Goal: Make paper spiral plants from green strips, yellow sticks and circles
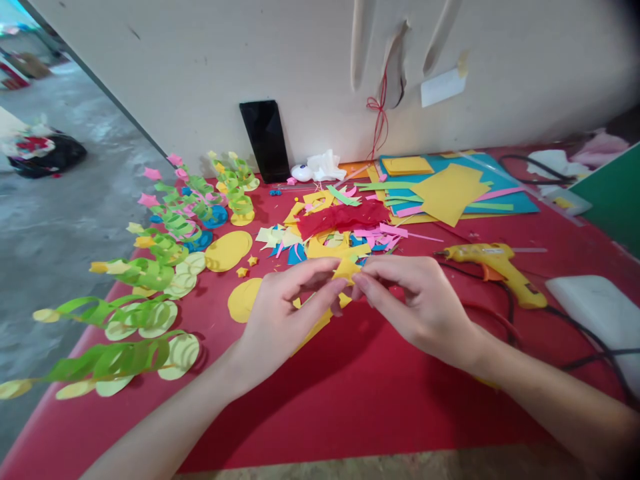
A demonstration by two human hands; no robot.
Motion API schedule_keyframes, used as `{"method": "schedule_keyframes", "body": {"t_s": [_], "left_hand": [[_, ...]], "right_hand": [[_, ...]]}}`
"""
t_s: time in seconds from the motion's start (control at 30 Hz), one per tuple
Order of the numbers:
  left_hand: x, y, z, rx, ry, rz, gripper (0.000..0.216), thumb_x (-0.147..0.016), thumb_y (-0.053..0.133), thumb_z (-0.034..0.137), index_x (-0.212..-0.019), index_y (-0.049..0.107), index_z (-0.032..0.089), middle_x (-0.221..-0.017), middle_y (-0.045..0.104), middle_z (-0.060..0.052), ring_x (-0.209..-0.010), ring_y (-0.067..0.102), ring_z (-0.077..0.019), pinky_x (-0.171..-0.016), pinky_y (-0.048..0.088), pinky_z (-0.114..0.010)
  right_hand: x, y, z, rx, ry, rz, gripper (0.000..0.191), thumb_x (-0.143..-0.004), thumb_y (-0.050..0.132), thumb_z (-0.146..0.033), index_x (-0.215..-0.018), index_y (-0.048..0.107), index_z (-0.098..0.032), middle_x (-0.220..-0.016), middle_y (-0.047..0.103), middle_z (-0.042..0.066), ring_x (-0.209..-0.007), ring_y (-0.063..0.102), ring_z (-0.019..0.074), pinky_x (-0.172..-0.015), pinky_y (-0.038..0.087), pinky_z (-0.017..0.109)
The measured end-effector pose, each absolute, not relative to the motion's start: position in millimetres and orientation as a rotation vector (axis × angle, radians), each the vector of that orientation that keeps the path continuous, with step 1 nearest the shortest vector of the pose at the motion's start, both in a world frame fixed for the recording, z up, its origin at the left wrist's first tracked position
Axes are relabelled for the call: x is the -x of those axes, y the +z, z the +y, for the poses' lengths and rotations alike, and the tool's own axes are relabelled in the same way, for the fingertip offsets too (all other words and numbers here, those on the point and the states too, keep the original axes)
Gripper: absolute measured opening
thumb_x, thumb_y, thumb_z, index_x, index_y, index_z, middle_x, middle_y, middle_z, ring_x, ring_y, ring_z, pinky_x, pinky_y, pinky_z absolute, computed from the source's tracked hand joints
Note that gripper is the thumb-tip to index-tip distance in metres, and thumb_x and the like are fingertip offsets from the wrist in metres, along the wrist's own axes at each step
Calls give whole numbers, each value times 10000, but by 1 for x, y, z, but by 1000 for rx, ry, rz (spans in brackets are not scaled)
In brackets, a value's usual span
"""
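Observation:
My left hand and my right hand meet above the red table, both pinching a small yellow paper piece between thumbs and fingertips. A longer yellow paper strip hangs below it, partly hidden by my left hand. Just behind my hands lies a heap of coloured paper scraps with red crumpled paper on top. A yellow paper circle lies flat near my left hand.
Green paper spirals with yellow and pink tips line the table's left edge. A yellow glue gun with a black cable lies to the right, beside a white block. Coloured sheets and a black phone sit by the wall.

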State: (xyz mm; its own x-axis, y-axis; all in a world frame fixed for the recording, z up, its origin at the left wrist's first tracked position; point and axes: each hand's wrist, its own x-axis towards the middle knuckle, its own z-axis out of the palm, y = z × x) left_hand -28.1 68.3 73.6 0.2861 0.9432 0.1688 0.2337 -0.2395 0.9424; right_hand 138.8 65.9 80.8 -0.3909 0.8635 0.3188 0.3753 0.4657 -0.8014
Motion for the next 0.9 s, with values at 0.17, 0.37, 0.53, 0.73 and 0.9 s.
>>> {"method": "schedule_keyframes", "body": {"t_s": [0.17,0.37,0.53,0.73,0.9], "left_hand": [[29,79,69,-1484,964,1039,90,-781,556,155,-727,627,163,-606,624,33,-510,544,-50,-526,467,-136],[34,84,69,-1030,805,806,52,-756,595,160,-767,645,152,-547,618,15,-460,581,-88,-430,476,-169],[35,84,68,-954,744,739,70,-762,593,171,-773,661,168,-556,633,18,-441,594,-84,-439,511,-163],[33,89,68,-1212,711,880,155,-804,529,174,-827,681,198,-682,673,0,-556,629,-96,-454,539,-146],[31,86,67,-1576,760,990,174,-784,556,200,-916,662,241,-776,685,19,-601,624,-95,-496,544,-141]], "right_hand": [[-140,77,65,1001,641,-2012,217,-834,436,-136,-649,546,-158,-609,570,-12,-552,517,61,-538,405,182],[-154,83,73,727,297,-2124,241,-744,509,-50,-904,572,-218,-837,599,8,-756,552,105,-682,467,236],[-160,91,77,641,308,-2250,189,-753,545,-105,-862,617,-242,-894,590,21,-764,555,109,-632,478,233],[-155,90,79,774,451,-2160,82,-749,575,-152,-766,643,-193,-874,607,29,-764,560,99,-643,479,217],[-149,89,76,961,662,-2016,93,-754,563,-160,-701,639,-151,-787,603,27,-699,558,98,-597,463,223]]}}
